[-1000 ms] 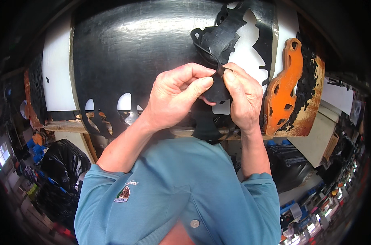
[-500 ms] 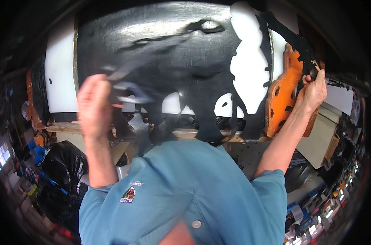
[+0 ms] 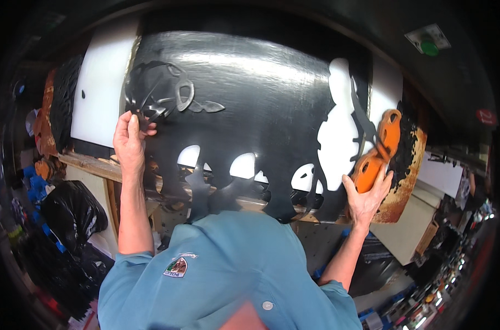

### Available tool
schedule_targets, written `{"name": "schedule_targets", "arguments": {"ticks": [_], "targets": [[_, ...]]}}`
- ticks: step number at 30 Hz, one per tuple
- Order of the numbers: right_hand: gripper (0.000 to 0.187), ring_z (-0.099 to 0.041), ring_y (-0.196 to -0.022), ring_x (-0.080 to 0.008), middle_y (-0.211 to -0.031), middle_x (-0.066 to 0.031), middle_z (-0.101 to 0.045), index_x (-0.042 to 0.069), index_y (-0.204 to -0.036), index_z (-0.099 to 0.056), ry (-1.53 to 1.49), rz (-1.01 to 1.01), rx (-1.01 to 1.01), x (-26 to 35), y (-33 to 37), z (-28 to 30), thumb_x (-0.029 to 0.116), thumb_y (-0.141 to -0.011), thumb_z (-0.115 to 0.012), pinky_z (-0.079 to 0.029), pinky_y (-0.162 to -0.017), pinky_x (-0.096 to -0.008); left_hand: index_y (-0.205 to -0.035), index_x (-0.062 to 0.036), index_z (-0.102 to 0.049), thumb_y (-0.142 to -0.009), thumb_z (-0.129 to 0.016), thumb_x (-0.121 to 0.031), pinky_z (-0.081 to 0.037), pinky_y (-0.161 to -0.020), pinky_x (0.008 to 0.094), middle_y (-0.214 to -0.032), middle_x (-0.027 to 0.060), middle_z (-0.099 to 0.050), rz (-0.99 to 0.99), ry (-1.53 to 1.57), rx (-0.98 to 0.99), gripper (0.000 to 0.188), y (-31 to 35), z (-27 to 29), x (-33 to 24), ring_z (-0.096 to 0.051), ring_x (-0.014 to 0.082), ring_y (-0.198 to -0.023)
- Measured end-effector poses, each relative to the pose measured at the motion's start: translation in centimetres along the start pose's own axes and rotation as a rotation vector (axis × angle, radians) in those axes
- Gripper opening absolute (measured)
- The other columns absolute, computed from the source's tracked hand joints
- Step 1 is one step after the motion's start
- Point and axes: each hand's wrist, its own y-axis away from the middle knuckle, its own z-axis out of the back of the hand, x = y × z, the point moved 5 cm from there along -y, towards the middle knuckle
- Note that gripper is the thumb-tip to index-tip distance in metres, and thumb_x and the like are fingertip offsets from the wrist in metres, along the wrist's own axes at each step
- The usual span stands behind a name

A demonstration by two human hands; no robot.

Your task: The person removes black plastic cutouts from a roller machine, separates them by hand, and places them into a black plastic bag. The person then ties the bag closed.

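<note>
A large black sheet (image 3: 250, 99), glossy and leather-like, lies before me with rounded cut-outs along its near edge and a long cut-out at its right. My left hand (image 3: 131, 146) pinches a bunch of thin black offcuts (image 3: 185, 93) with loops and a leaf-shaped tip, above the sheet's left part. At the right, my right hand (image 3: 368, 195) has its thumb and fingers around the near end of an orange cutting die (image 3: 390, 135) with holes through it. A narrow black scrap strip (image 3: 364, 122) lies across the die's middle.
A white board (image 3: 104, 82) shows at the left and through the cut-outs. A wooden ledge (image 3: 90, 166) runs along the near edge. Black scraps and a rusty plate (image 3: 412, 176) lie beyond the die. A green button (image 3: 429, 48) sits on the machine above right.
My left hand has slowed, its offcuts now sharp. The right hand has left the black strip at the far right and come down and nearer, onto the orange die.
</note>
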Motion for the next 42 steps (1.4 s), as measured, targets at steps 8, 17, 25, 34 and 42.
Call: {"name": "schedule_targets", "arguments": {"ticks": [8,17,25,34,42], "targets": [[0.084,-0.06,-0.125,-0.0238,-0.143,-0.0115,-0.06,-0.003,-0.159,-0.045,-0.871,-0.064,0.08,-0.5,0.2,1.4,0.004,-0.085,-0.083,-0.048,-0.107,-0.0344,-0.129,0.0015,-0.06,-0.113,-0.056,-0.016,-0.061,-0.063,0.0259,-0.101,0.0076,-0.07,-0.09,-0.051,-0.089,0.025,1.4,-0.8,-1.7,-0.071,0.0147,-0.077],[0.084,-0.034,-0.154,-0.044,-0.169,-0.0264,-0.033,0.01,-0.162,-0.046,-0.148,0.261,-0.05,5.9,-0.1,-1.5,0.029,-0.089,-0.083,-0.028,-0.126,-0.0522,-0.126,0.0025,-0.061,-0.11,-0.059,-0.011,-0.062,-0.065,0.0279,-0.092,0.0033,-0.065,-0.072,0.099,-0.117,0.021,2.9,-2.0,-2.9,-0.066,0.0095,-0.076],[0.056,-0.047,-0.144,-0.04,-0.16,-0.022,-0.047,-0.001,-0.148,-0.06,0.189,0.33,-0.282,4.0,-0.3,-2.9,0.039,-0.108,-0.062,-0.037,-0.121,-0.0465,-0.117,0.0028,-0.062,-0.108,-0.061,-0.008,-0.056,-0.055,0.0264,-0.081,0.0057,-0.067,-0.105,0.153,-0.073,0.014,3.4,-3.1,-2.9,-0.067,0.0104,-0.063],[0.05,-0.046,-0.149,-0.0381,-0.163,-0.0205,-0.045,0.0,-0.153,-0.055,0.204,0.128,-0.344,-4.5,-4.8,-6.3,0.031,-0.115,-0.045,-0.035,-0.126,-0.0428,-0.123,0.004,-0.064,-0.111,-0.058,-0.015,-0.059,-0.061,0.0263,-0.087,0.0028,-0.066,0.023,0.139,0.052,0.023,4.2,0.3,-4.0,-0.068,0.0099,-0.069],[0.045,-0.052,-0.143,-0.0357,-0.157,-0.0206,-0.051,-0.001,-0.15,-0.057,0.226,-0.022,-0.399,-5.0,-3.8,-6.6,0.025,-0.114,-0.048,-0.039,-0.122,-0.0413,-0.115,0.005,-0.071,-0.107,-0.061,-0.014,-0.053,-0.059,0.0271,-0.08,0.0034,-0.07,-0.227,-0.205,0.093,0.023,-2.5,7.2,-8.6,-0.065,0.0081,-0.065]]}}
